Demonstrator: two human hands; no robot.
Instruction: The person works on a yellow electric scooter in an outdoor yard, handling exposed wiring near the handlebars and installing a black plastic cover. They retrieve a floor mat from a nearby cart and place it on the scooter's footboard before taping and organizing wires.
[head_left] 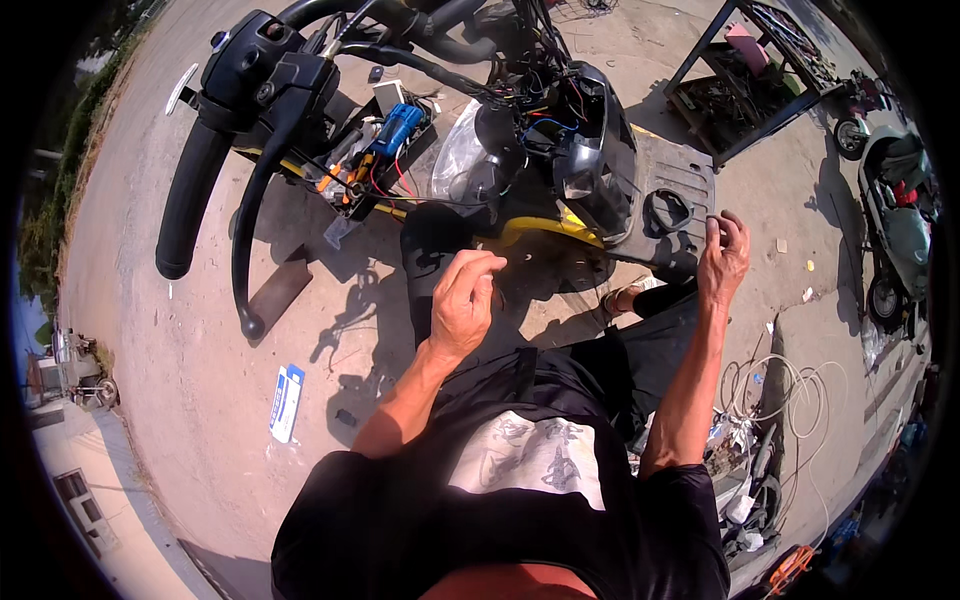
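My left hand point(464, 305) hovers in front of the scooter's dark frame, fingers curled in close to the thumb; anything between them is too small to make out. Toward the right, my right hand point(724, 262) is raised with bent fingers spread apart, beside the grey footboard point(660, 165) of the scooter. A black ring-shaped part point(668, 210) lies on that board. Ahead of me stands the partly stripped scooter, its opened dark housing point(598, 150) showing loose coloured wires. A yellow body panel point(535, 228) runs below it.
The handlebar grip point(190, 200) and brake lever point(250, 230) jut out at upper left. A toolbox point(350, 205) holds a blue meter point(398, 128) and tools. A metal rack point(720, 90) stands at upper right, with a parked scooter point(900, 205) beyond. Coiled cable point(790, 395) lies lower right.
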